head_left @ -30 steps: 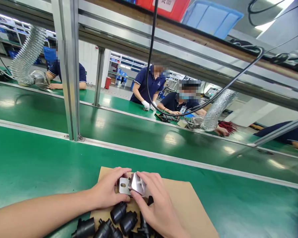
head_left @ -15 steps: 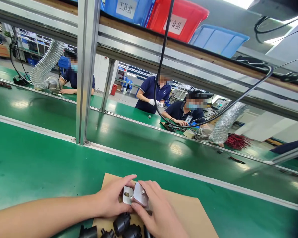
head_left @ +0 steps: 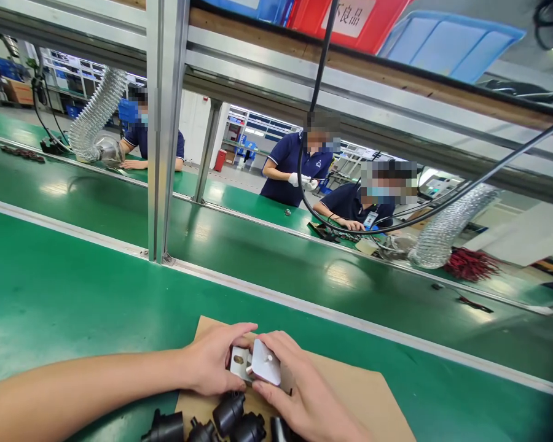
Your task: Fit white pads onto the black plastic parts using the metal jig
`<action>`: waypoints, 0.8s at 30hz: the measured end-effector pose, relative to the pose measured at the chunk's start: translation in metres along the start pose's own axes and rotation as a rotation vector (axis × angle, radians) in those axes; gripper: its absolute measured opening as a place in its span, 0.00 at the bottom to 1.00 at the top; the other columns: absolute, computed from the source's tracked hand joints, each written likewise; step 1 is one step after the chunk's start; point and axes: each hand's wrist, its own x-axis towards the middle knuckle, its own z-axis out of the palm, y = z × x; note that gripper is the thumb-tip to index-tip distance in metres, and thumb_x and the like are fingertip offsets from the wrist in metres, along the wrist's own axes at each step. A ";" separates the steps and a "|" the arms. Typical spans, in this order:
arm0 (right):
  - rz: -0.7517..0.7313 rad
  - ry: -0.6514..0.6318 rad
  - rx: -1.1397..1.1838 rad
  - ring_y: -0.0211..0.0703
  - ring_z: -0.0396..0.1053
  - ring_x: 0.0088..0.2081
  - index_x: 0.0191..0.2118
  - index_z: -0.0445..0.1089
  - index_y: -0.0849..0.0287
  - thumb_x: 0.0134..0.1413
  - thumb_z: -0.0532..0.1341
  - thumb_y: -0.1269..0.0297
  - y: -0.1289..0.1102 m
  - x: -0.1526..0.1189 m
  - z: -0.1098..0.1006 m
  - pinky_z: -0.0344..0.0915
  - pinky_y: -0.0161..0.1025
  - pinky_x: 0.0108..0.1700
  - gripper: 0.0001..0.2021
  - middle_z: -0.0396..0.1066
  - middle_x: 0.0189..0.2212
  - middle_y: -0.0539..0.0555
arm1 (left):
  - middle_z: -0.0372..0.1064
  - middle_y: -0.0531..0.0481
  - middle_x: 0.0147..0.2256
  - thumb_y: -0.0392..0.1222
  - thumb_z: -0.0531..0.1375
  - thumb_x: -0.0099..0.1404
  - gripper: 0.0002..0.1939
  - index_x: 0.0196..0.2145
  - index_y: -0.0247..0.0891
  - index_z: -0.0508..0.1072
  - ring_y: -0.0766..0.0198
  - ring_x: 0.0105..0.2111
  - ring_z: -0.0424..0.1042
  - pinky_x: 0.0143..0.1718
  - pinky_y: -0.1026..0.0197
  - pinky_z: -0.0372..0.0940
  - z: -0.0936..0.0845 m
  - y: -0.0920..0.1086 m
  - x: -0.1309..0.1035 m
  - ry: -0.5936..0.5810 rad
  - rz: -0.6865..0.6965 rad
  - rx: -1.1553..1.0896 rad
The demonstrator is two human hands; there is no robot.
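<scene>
My left hand (head_left: 214, 361) is closed around a silver metal block with an oval hole (head_left: 238, 361). In my right hand (head_left: 299, 387) is a second silver metal block (head_left: 266, 363), gripped between thumb and fingers; its flat face carries a small pin. The two blocks sit side by side, very close, and I cannot tell whether they touch. Beneath both hands lies a sheet of brown cardboard (head_left: 350, 387). Several black plastic fittings (head_left: 229, 412) rest at its near edge, just below the hands, partly cut off by the frame.
The green tabletop (head_left: 74, 294) spreads around the cardboard. A metal post (head_left: 160, 135) rises at the bench's back edge. Overhead, a shelf holds a red bin (head_left: 350, 21) and a light blue bin (head_left: 451, 43). A black cable (head_left: 320, 73) hangs down. Co-workers (head_left: 288, 162) occupy the opposite bench.
The camera view has tilted and shifted slightly, moving the background. The right-hand metal block has turned a little, showing more of its flat face. Both hands keep their holds.
</scene>
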 end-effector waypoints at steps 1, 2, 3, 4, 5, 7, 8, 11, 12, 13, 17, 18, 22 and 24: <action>-0.001 -0.026 0.003 0.55 0.64 0.54 0.66 0.62 0.49 0.69 0.63 0.64 -0.001 0.001 -0.003 0.65 0.52 0.57 0.23 0.66 0.54 0.57 | 0.74 0.40 0.60 0.33 0.69 0.50 0.54 0.72 0.41 0.54 0.60 0.40 0.74 0.39 0.59 0.68 -0.001 0.001 0.000 0.004 -0.024 0.002; -0.004 -0.068 0.004 0.55 0.63 0.55 0.67 0.62 0.49 0.68 0.64 0.65 -0.003 0.003 -0.007 0.63 0.53 0.59 0.25 0.66 0.55 0.57 | 0.74 0.40 0.59 0.33 0.70 0.49 0.56 0.73 0.40 0.54 0.61 0.38 0.73 0.36 0.61 0.66 -0.002 0.001 0.000 0.002 -0.049 0.010; -0.008 -0.123 0.000 0.56 0.63 0.56 0.68 0.61 0.48 0.67 0.65 0.67 -0.007 0.006 -0.012 0.61 0.54 0.62 0.28 0.66 0.57 0.57 | 0.75 0.40 0.59 0.32 0.71 0.49 0.57 0.74 0.40 0.53 0.63 0.35 0.72 0.34 0.62 0.65 -0.003 0.001 0.001 -0.007 -0.067 0.016; -0.004 -0.186 -0.010 0.55 0.63 0.56 0.69 0.60 0.47 0.64 0.66 0.71 -0.012 0.010 -0.018 0.60 0.55 0.63 0.31 0.66 0.58 0.56 | 0.75 0.40 0.59 0.32 0.72 0.48 0.59 0.74 0.40 0.52 0.65 0.33 0.70 0.32 0.63 0.63 -0.005 0.001 0.002 -0.024 -0.077 0.014; 0.008 -0.254 -0.029 0.55 0.63 0.56 0.69 0.61 0.45 0.61 0.66 0.75 -0.018 0.014 -0.024 0.60 0.54 0.63 0.34 0.67 0.58 0.55 | 0.75 0.39 0.59 0.33 0.73 0.47 0.62 0.75 0.41 0.50 0.66 0.31 0.69 0.30 0.64 0.62 -0.007 0.000 0.002 -0.046 -0.076 0.000; 0.032 -0.363 -0.097 0.53 0.64 0.54 0.66 0.65 0.43 0.54 0.62 0.84 -0.034 0.023 -0.038 0.63 0.51 0.59 0.38 0.69 0.56 0.52 | 0.73 0.39 0.60 0.35 0.75 0.47 0.65 0.76 0.44 0.48 0.67 0.31 0.69 0.30 0.65 0.62 -0.010 -0.003 0.002 -0.089 -0.054 -0.045; 0.039 -0.397 -0.145 0.52 0.63 0.54 0.64 0.67 0.42 0.52 0.60 0.86 -0.041 0.026 -0.043 0.65 0.48 0.56 0.38 0.69 0.55 0.51 | 0.73 0.39 0.59 0.36 0.76 0.48 0.65 0.76 0.46 0.47 0.67 0.31 0.70 0.30 0.65 0.63 -0.012 -0.005 0.002 -0.095 -0.042 -0.058; 0.101 -0.418 -0.301 0.56 0.63 0.56 0.66 0.67 0.41 0.54 0.65 0.82 -0.059 0.032 -0.049 0.66 0.48 0.55 0.38 0.67 0.58 0.54 | 0.76 0.43 0.54 0.37 0.77 0.48 0.68 0.77 0.48 0.44 0.69 0.29 0.67 0.29 0.66 0.61 -0.013 -0.009 0.001 -0.038 -0.043 0.018; 0.184 -0.400 -0.344 0.59 0.64 0.56 0.70 0.64 0.42 0.54 0.70 0.76 -0.062 0.031 -0.046 0.66 0.49 0.55 0.40 0.67 0.58 0.57 | 0.76 0.43 0.53 0.37 0.77 0.48 0.68 0.77 0.49 0.43 0.69 0.29 0.66 0.29 0.67 0.61 -0.013 -0.010 0.000 -0.013 -0.037 0.049; 0.291 -0.375 -0.385 0.61 0.65 0.54 0.71 0.62 0.47 0.52 0.76 0.69 -0.064 0.030 -0.041 0.66 0.51 0.53 0.43 0.68 0.55 0.59 | 0.76 0.44 0.53 0.36 0.76 0.49 0.68 0.78 0.49 0.43 0.68 0.30 0.67 0.29 0.66 0.60 -0.012 -0.011 -0.001 0.004 -0.026 0.068; 0.479 -0.224 -0.499 0.62 0.69 0.46 0.56 0.74 0.61 0.57 0.75 0.59 -0.066 0.021 -0.015 0.65 0.52 0.49 0.24 0.73 0.42 0.60 | 0.73 0.42 0.58 0.34 0.75 0.52 0.65 0.77 0.49 0.44 0.61 0.41 0.75 0.38 0.63 0.66 -0.009 -0.013 -0.002 -0.015 0.033 -0.010; 0.444 -0.205 -0.497 0.60 0.69 0.45 0.52 0.74 0.61 0.59 0.72 0.63 -0.066 0.019 -0.012 0.64 0.52 0.48 0.17 0.73 0.42 0.59 | 0.73 0.41 0.59 0.33 0.74 0.52 0.64 0.77 0.49 0.44 0.60 0.43 0.76 0.40 0.62 0.68 -0.008 -0.012 -0.002 -0.020 0.033 -0.038; 0.284 -0.262 -0.444 0.57 0.67 0.47 0.50 0.71 0.59 0.59 0.70 0.70 -0.063 0.022 -0.022 0.63 0.48 0.47 0.15 0.72 0.44 0.57 | 0.72 0.39 0.60 0.30 0.72 0.51 0.61 0.76 0.47 0.47 0.61 0.41 0.76 0.40 0.61 0.69 -0.010 -0.009 -0.002 -0.034 0.003 -0.057; 0.160 -0.377 -0.468 0.55 0.65 0.47 0.56 0.69 0.57 0.56 0.70 0.74 -0.060 0.031 -0.034 0.63 0.46 0.46 0.23 0.72 0.47 0.56 | 0.72 0.39 0.60 0.29 0.72 0.51 0.62 0.76 0.46 0.47 0.61 0.40 0.76 0.39 0.61 0.68 -0.012 -0.008 -0.002 -0.046 -0.004 -0.037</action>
